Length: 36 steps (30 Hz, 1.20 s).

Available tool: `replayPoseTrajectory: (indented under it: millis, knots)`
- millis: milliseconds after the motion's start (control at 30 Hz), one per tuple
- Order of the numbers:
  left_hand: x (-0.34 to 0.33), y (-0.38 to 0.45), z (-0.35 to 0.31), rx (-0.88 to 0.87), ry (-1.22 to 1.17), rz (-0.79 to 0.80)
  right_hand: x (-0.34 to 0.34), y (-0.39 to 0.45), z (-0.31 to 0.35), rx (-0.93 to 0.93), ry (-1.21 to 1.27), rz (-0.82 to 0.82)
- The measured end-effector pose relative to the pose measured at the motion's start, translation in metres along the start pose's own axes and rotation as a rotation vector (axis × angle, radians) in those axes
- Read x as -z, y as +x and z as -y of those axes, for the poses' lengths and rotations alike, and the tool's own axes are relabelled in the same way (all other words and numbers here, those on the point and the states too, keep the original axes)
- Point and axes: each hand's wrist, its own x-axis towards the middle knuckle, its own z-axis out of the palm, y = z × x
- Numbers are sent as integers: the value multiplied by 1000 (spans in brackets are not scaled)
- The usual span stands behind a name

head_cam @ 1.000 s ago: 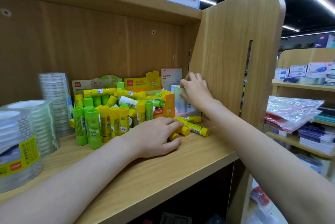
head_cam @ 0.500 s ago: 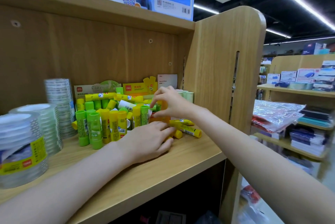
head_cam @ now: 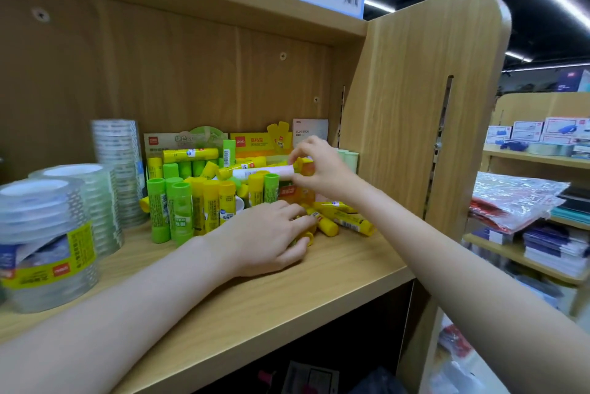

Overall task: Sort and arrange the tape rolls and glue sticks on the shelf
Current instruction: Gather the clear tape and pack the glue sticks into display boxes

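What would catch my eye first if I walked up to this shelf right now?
Probably the bright jumble of green and yellow glue sticks in the middle of the wooden shelf, some upright, some lying loose. The right hand pinches a white stick above the pile, while the left hand rests on the fallen yellow ones. Stacks of clear tape rolls stand at the left.

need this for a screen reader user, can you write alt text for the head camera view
A person's right hand pinches a white glue stick above a jumble of yellow and green glue sticks on a wooden shelf, while the left hand rests on loose yellow sticks. Stacks of clear tape rolls stand at the left.
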Motion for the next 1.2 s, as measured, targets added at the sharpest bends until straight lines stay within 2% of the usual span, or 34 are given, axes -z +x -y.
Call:
replayPoseTrajectory:
  millis: [67,200,367,500,600,667,733,867,967,1033,1200]
  knots:
    - [-4,0,1,-19,88,-52,7,-4,-2,-8,27,-21]
    - [-9,0,3,-7,189,-135,8,-9,-1,57,-109,144]
    - [-5,-3,0,32,185,-150,1,-23,-9,104,-243,93]
    - [-4,-3,-1,53,185,-163,3,-30,-11,58,-220,118]
    - [-7,-3,0,62,159,-154,16,-30,-9,-123,63,21]
    - [-7,-3,0,62,159,-156,27,-33,-10,-324,471,-89]
    - [-7,-2,0,58,155,-150,33,-36,-12,-450,812,-163]
    - [-8,-2,1,53,158,-139,45,-43,-18,-537,1108,-273]
    - [-8,-2,1,54,155,-126,53,-42,-21,-610,1403,-419]
    - [-8,-1,1,55,152,-117,53,-41,-24,-616,1441,-441]
    - [-7,-2,0,59,160,-124,49,-41,-29,-532,1197,-278]
